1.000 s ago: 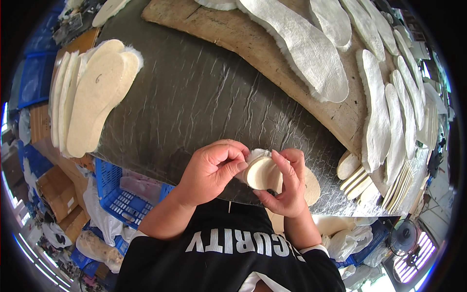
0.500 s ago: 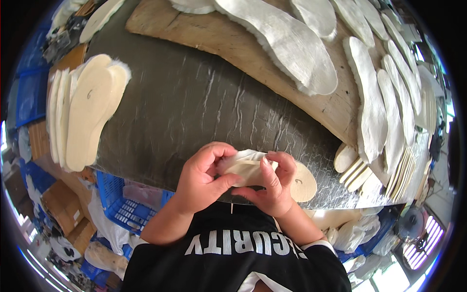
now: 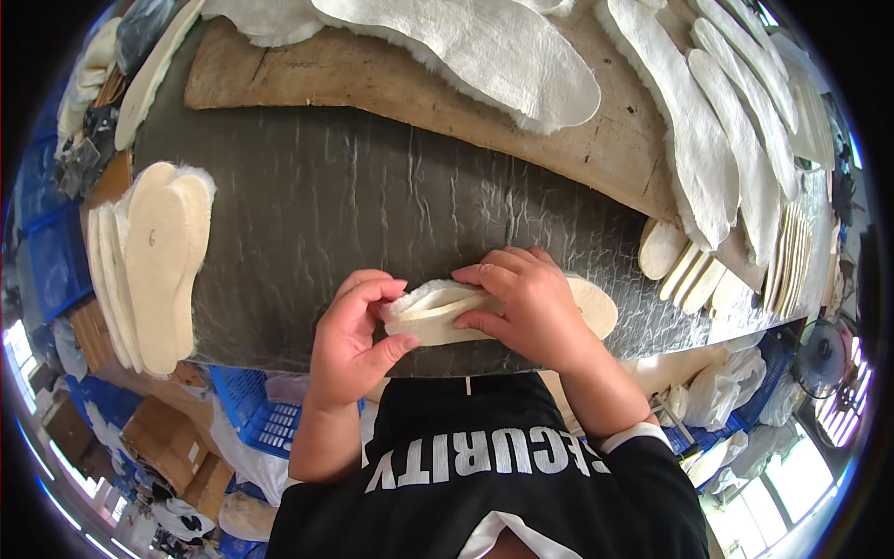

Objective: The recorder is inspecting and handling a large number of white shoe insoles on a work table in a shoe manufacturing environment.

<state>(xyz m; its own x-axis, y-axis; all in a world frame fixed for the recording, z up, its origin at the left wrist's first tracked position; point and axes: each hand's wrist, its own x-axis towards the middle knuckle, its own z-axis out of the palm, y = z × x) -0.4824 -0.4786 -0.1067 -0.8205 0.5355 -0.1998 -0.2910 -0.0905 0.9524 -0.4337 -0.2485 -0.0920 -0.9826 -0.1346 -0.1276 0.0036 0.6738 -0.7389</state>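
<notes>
At the table's near edge I hold a cream insole [image 3: 433,330] with white fleece along its far side. A gap shows between its cream layer and the pale fleece layer. My left hand [image 3: 349,334] is closed around the left end, thumb on the near side and fingers on the far side. My right hand [image 3: 535,303] grips the middle from above, its thumb on the cream face and its back turned up. Past that hand, the rounded right end of the insole sticks out over the table. The palm side of my right hand is hidden.
The dark, creased tabletop [image 3: 307,214] carries a stack of fleece-edged insoles [image 3: 156,270] at left. A wooden board [image 3: 307,74] at the back bears several white fleece pieces [image 3: 494,56]. More cream insoles [image 3: 703,279] lie at right. A blue basket [image 3: 256,410] stands below the near edge.
My right hand has turned over, back now upward, and lies across the insole. The insole looks flatter, with its layers parted. My left hand stays at the left end; the whole view has shifted.
</notes>
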